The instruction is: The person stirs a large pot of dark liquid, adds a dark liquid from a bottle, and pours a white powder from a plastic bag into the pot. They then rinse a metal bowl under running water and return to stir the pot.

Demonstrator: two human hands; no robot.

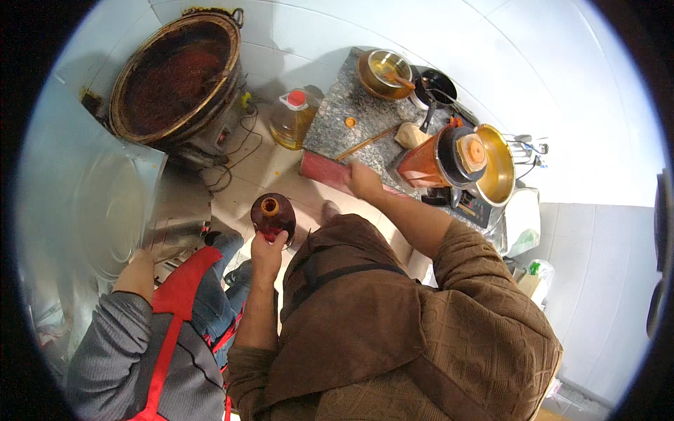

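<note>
My left hand [267, 253] is closed around a dark reddish plastic jug [272, 209], held upright over the tiled floor with its orange-rimmed mouth uncapped. My right hand [364, 180] rests at the red front edge [324, 169] of a speckled stone counter [331, 126]; its fingertips are hidden, so a grip cannot be made out. Near that hand a wooden stick [368, 143] lies on the stone, with an orange cap [350, 122] beyond it. A blender jar [424, 160] of orange-red contents, with a black lid, stands to the right.
A co-worker in a red apron [176, 284] is close on the left. Beyond stands a large pot [176, 79] with dark red contents, cords on the floor beside it. An oil jug [291, 123] adjoins the counter, which bears a metal bowl [389, 66], black pan [437, 84] and golden basin [497, 163].
</note>
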